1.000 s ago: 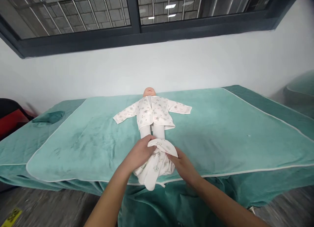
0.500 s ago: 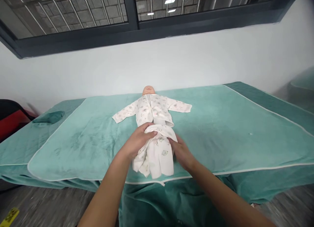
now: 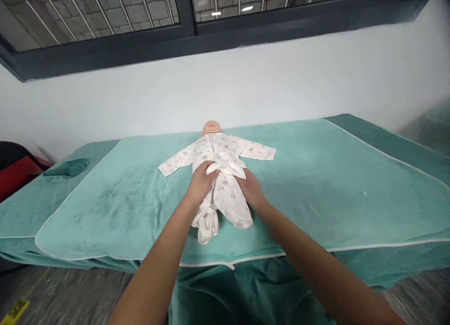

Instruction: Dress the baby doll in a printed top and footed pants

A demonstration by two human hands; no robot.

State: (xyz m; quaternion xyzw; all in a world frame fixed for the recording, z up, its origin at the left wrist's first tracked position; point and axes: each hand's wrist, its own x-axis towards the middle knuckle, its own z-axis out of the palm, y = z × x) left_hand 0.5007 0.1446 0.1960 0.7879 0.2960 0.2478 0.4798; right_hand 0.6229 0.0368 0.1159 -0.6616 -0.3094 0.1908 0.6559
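Observation:
A baby doll lies on its back, its head toward the wall. It wears a white printed jacket with both sleeves spread out to the sides. White printed baby trousers cover the doll's lower body, one leg hanging straighter and the other bunched. My left hand grips the waistband on the left, thumb on top. On the right side of the waistband, my right hand is closed on the fabric, some fingers hidden beneath it. The waistband is up at the jacket's lower edge.
A light green velvet cover with white piping spreads over the bed. Behind it rise a white wall and a dark window frame. At the far left sits a red and black object; a yellow label marks the floor.
Both hands have moved up toward the doll's chest, drawing the trousers' waistband with them to the jacket's hem. The trouser legs now lie farther from the bed's front edge.

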